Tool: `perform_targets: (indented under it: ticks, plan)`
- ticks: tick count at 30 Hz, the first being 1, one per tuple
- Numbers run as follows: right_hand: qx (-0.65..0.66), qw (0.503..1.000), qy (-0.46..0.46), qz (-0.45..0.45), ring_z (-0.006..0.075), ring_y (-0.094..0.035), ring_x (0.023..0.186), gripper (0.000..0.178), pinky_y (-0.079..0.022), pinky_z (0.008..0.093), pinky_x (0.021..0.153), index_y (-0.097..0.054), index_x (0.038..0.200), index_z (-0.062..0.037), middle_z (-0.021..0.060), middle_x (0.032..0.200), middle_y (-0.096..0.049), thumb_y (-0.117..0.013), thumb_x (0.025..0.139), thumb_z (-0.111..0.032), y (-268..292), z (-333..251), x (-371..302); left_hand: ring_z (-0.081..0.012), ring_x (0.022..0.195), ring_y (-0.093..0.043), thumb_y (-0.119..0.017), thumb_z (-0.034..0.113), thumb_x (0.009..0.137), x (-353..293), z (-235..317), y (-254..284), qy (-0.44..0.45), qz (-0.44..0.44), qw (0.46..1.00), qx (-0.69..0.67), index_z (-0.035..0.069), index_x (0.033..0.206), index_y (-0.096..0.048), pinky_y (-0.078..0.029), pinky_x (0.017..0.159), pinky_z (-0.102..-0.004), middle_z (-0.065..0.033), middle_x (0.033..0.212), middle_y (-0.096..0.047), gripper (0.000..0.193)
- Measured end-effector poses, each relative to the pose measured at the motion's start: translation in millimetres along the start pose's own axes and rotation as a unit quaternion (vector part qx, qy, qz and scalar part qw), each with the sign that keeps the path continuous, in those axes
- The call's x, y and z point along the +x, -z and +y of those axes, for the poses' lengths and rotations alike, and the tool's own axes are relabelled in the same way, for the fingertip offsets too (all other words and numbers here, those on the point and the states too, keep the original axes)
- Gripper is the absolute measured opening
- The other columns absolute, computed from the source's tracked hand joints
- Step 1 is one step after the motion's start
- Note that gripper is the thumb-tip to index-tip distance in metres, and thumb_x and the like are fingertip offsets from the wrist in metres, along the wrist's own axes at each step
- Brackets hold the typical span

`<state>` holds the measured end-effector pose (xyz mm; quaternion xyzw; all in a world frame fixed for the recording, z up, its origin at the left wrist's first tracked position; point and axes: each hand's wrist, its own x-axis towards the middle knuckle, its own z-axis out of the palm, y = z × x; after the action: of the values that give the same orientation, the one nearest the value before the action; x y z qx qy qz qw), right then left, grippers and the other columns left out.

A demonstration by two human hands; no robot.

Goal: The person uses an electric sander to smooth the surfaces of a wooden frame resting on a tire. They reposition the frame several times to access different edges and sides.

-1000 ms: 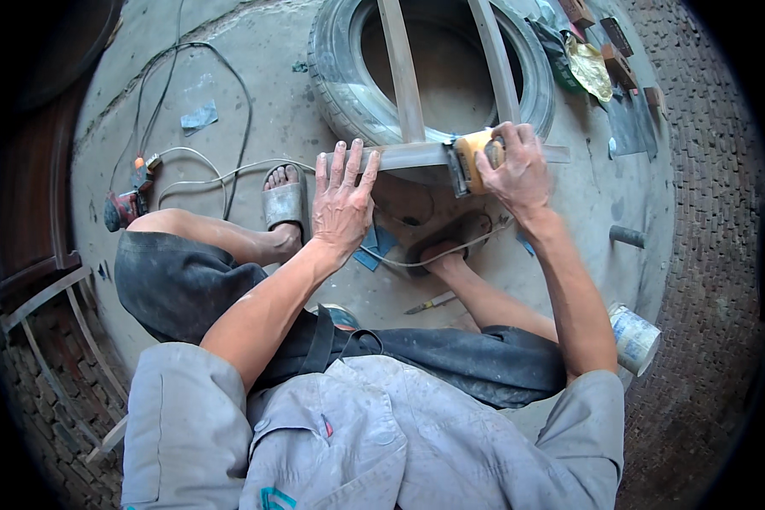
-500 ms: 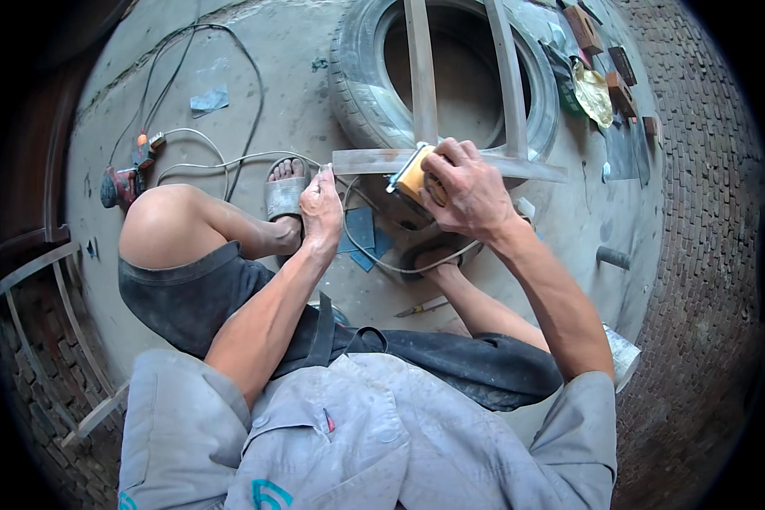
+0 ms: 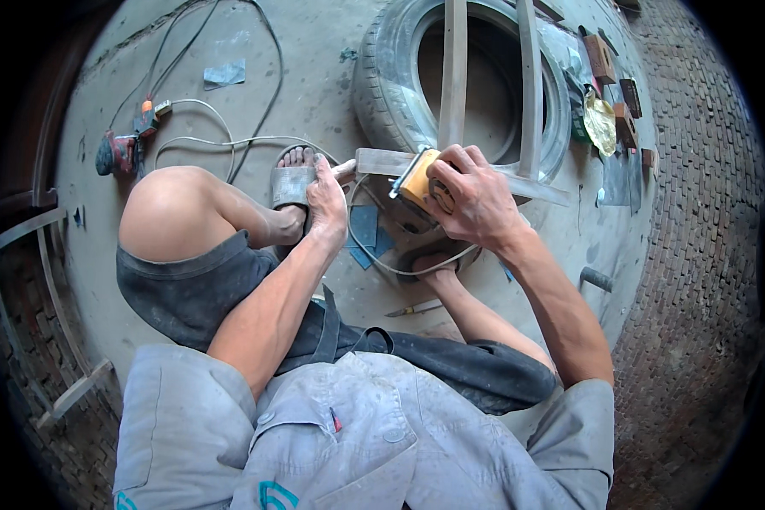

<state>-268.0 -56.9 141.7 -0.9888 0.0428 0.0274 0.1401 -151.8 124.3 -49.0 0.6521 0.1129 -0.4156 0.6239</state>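
Observation:
A yellow power sander (image 3: 417,180) is gripped in my right hand (image 3: 476,191), its clamp-edged pad end tilted against the near crosspiece (image 3: 382,161) of a wooden frame. Two long bars (image 3: 453,85) of that frame run away from me across a tire (image 3: 382,93) lying flat. My left hand (image 3: 325,200) is by the crosspiece's left end, thumb and a finger apart. One fingertip points at the wood's end; whether it touches I cannot tell. The sander's underside is hidden.
A red power tool (image 3: 121,155) and cable connectors (image 3: 148,117) lie at left. A pale cord (image 3: 229,140) loops past my feet. Blue sandpaper (image 3: 364,225) and a utility knife (image 3: 414,308) lie below the frame. Bricks (image 3: 599,59) stand at right; another slatted frame (image 3: 59,289) leans left.
The sander has slid left along the crosspiece, nearer its end. My left hand's thumb and finger have spread apart there. The whole view has shifted slightly.

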Motion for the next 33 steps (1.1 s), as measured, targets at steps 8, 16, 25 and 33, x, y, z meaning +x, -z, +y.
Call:
perform_targets:
  ticks: [8,16,25,33]
  plan:
    - [-0.033,0.999,-0.008,-0.035,0.0329,-0.06,0.102,0.031,-0.06,0.0432,0.073,-0.062,0.104,-0.0101,0.0093,0.113,-0.059,-0.078,0.081,-0.022,3,9,-12,-0.0225,0.121,-0.066,-0.017,0.057,0.111,-11,15,-4,0.011,-0.039,0.996,-0.075,-0.001,0.142,-0.058,-0.043,0.109,-0.0393,-0.0152,0.13,-0.072,0.077]
    - [-0.019,0.999,0.014,-0.036,0.0327,-0.059,0.106,0.031,-0.061,0.0435,0.072,-0.062,0.108,-0.0108,0.0089,0.112,-0.059,-0.076,0.081,-0.02,-3,-13,4,-0.0195,0.102,-0.067,-0.017,0.055,0.112,-5,13,3,0.006,-0.037,0.997,-0.075,-0.005,0.136,-0.059,-0.045,0.096,-0.0334,-0.0143,0.123,-0.075,0.077]
    - [-0.038,0.998,-0.02,-0.052,0.0325,-0.059,0.103,0.031,-0.057,0.0442,0.081,-0.061,0.102,-0.0092,0.0098,0.111,-0.059,-0.08,0.079,-0.019,6,6,-19,-0.0173,0.101,-0.067,-0.015,0.056,0.111,4,9,11,0.004,-0.065,0.997,-0.036,0.0,0.138,-0.059,-0.046,0.098,-0.0315,-0.0108,0.123,-0.076,0.076]
    - [-0.025,0.997,0.054,-0.041,0.0298,-0.06,0.104,0.039,-0.061,0.0415,0.069,-0.065,0.11,-0.0123,0.0077,0.112,-0.059,-0.079,0.075,-0.021,-7,-29,29,-0.016,0.105,-0.066,-0.011,0.062,0.109,13,4,18,0.026,-0.08,0.995,-0.049,0.0,0.137,-0.06,-0.044,0.096,-0.0316,-0.0103,0.124,-0.076,0.084]
